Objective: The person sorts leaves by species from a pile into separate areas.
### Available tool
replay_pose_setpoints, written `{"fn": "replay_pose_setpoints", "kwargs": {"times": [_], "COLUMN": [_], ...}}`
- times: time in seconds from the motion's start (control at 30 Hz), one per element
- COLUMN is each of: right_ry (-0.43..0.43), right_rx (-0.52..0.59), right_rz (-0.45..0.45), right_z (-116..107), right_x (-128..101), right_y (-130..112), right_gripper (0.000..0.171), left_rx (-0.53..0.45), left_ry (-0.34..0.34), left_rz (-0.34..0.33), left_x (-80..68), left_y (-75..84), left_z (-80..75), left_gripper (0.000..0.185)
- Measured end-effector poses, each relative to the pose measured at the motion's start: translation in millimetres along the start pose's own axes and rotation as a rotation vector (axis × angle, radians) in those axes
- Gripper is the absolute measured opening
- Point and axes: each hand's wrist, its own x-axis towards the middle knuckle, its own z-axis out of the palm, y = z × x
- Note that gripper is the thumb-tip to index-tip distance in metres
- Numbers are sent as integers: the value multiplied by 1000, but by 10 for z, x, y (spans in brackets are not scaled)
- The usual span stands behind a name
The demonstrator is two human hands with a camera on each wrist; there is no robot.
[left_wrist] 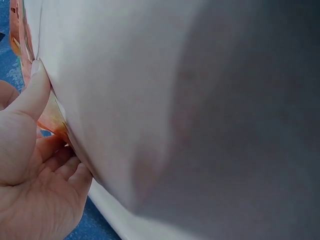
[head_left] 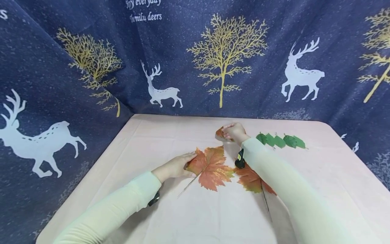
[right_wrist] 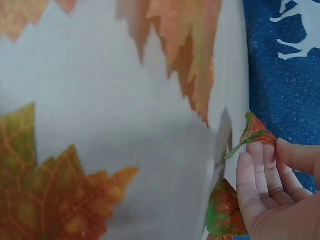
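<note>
On the pale table, my left hand [head_left: 176, 166] holds the left edge of a large orange maple leaf [head_left: 210, 166], its thumb near the dark stem. In the left wrist view, the thumb and fingers of the left hand [left_wrist: 35, 165] lie on either side of the leaf's edge. Farther back, my right hand [head_left: 235, 131] pinches a small red-green leaf [right_wrist: 256, 131] between thumb and fingers. Another small red-green leaf [right_wrist: 225, 210] shows just below that hand. A second maple leaf [head_left: 250, 178] lies partly hidden under the right forearm, its stem pointing toward me.
Several green leaves [head_left: 280, 140] lie in an overlapping row at the back right of the table [head_left: 170, 135]. Behind and to the left hangs a dark blue cloth [head_left: 182, 40] printed with white deer and yellow trees. A dark wrist device [head_left: 240, 159] sits on the right sleeve.
</note>
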Motion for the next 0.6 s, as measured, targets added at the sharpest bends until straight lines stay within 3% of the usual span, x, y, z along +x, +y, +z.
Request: {"fn": "replay_pose_setpoints", "kwargs": {"times": [0.23, 0.6], "right_ry": [34, 62], "right_rx": [-56, -56], "right_rz": [13, 17], "right_z": [-4, -23], "right_x": [-30, 3], "right_y": [11, 32], "right_gripper": [22, 22], "left_rx": [-1, -10], "left_ry": [-1, 5], "left_rz": [0, 23], "left_x": [15, -31], "left_y": [21, 41], "left_z": [11, -35], "left_gripper": [86, 85]}}
